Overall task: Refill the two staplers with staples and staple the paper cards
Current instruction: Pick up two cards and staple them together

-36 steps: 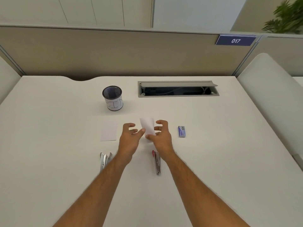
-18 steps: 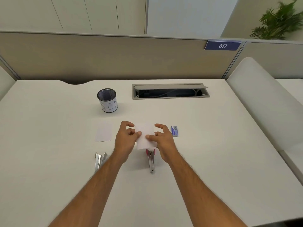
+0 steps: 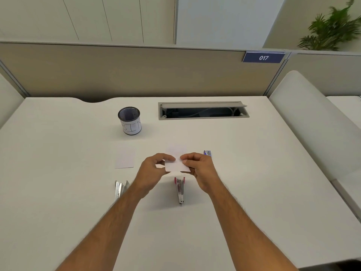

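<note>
Desk: white, w/ open cable hatch
Partition: beige, sign "017"
Back: cabinets, plant

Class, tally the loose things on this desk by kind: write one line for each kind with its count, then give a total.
Staplers: 2, a silver one and a pink one
Paper cards: 3, one held by both hands, one lying to its left, one lying behind it
Staple box: 1
Bin cup: 1
Total: 7
</note>
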